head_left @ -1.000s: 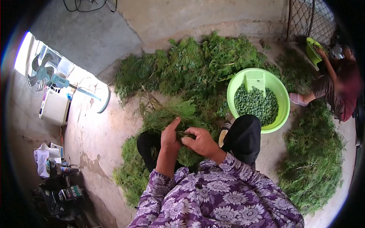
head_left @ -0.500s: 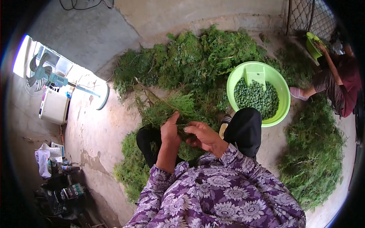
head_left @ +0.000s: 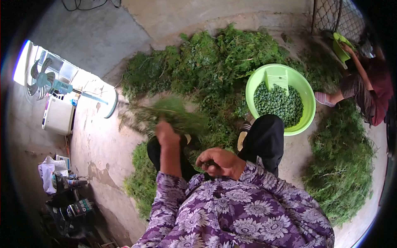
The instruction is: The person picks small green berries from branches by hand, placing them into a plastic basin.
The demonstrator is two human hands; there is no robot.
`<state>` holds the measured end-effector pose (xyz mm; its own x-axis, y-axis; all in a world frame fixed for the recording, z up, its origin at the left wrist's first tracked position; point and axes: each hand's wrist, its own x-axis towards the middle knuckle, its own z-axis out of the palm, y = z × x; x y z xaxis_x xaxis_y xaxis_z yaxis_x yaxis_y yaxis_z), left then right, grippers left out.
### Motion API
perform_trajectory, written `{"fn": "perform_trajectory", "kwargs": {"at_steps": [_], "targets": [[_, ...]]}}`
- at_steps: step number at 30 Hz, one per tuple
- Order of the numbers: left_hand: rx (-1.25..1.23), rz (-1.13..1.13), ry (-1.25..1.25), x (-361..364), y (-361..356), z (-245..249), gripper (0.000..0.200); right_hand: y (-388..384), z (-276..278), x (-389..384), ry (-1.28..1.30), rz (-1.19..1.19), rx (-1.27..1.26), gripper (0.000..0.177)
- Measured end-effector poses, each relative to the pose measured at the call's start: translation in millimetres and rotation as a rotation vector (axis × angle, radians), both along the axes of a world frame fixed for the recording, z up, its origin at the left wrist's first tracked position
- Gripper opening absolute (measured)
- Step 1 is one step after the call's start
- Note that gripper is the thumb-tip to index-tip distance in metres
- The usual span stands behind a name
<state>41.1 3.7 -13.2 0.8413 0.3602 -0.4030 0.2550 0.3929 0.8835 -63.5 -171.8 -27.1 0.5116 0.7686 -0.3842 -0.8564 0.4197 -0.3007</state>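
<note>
Head view: leafy sprig [head_left: 175, 113], blurred, clamped in left hand [head_left: 164, 133], held out above left knee and loose cuttings on floor. Right hand [head_left: 219, 162] lower, close to purple floral sleeve, fingers curled into fist; whether anything sits inside, cannot tell. Black-trousered right knee [head_left: 264, 140] just beside it. Past knee, lime basin [head_left: 308, 112] on concrete, holding green berries [head_left: 285, 108], white scoop [head_left: 278, 79] on top. Big greenery heap [head_left: 215, 62] along wall. Far right, another person [head_left: 368, 93] seated among branches. Far left, fan [head_left: 41, 78].
</note>
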Motion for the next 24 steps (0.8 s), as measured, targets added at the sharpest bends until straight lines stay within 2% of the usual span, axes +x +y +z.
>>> {"fn": "perform_trajectory", "kwargs": {"at_steps": [1, 3, 4, 5, 6, 7, 8, 9, 11, 12, 14, 15, 17, 18, 20, 21, 23, 24], "targets": [[-0.204, 0.056, -0.063, 3, 4, 2, 0.038, -3, -8, -3, -0.002, -0.070, 0.099, 0.011], [-0.257, 0.041, -0.129, -1, 11, 0, 0.035, -23, 8, 11, -0.073, -0.300, -0.156, 0.011], [-0.307, 0.014, -0.189, -6, 15, -1, 0.033, -41, 11, 17, -0.195, -0.433, -0.201, 0.011], [-0.295, 0.052, -0.126, -13, 4, 12, 0.034, -56, 29, 19, -0.313, -0.620, -0.352, 0.012], [-0.294, 0.056, -0.133, -13, 7, 6, 0.034, -70, 29, 25, -0.470, -0.816, -0.345, 0.011], [-0.419, -0.068, -0.235, -12, 11, -5, 0.033, -85, 29, 33, -0.559, -1.007, -0.397, 0.010], [-0.546, -0.195, -0.336, -13, 10, -8, 0.033, -100, 36, 36, -0.656, -1.161, -0.554, 0.011], [-0.617, -0.223, -0.311, -14, 11, -11, 0.034, -116, 31, 44, -0.780, -1.310, -0.747, 0.014], [-0.663, -0.268, -0.307, -18, 2, 1, 0.035, -150, 22, 57, -1.092, -1.246, -1.711, 0.026], [-0.702, -0.316, -0.298, -22, -1, 4, 0.037, -169, 3, 61, -1.098, -1.237, -1.713, 0.026], [-0.725, -0.393, -0.347, -22, -5, 3, 0.038, -200, -49, 76, -1.198, -0.932, -2.589, 0.028], [-0.738, -0.475, -0.391, -20, -6, 4, 0.039, -201, -53, 77, -1.208, -0.940, -2.587, 0.028], [-0.762, -0.421, -0.327, -20, -8, 2, 0.039, -196, -57, 66, -0.990, -1.042, -2.101, 0.021], [-0.785, -0.370, -0.259, -19, -9, 1, 0.039, -193, -59, 63, -0.987, -1.042, -2.103, 0.021], [-0.761, -0.376, -0.264, -19, -11, 0, 0.039, -171, -47, 57, -0.622, -1.059, -1.058, 0.010], [-0.737, -0.380, -0.271, -19, -12, -1, 0.039, -159, -38, 54, -0.620, -1.062, -1.057, 0.010], [-0.786, -0.399, -0.282, -21, -14, 2, 0.039, -129, -16, 45, -0.654, -1.045, -0.725, 0.004], [-0.836, -0.413, -0.294, -21, -15, 3, 0.039, -113, -7, 41, -0.732, -1.014, -0.674, 0.004]]}}
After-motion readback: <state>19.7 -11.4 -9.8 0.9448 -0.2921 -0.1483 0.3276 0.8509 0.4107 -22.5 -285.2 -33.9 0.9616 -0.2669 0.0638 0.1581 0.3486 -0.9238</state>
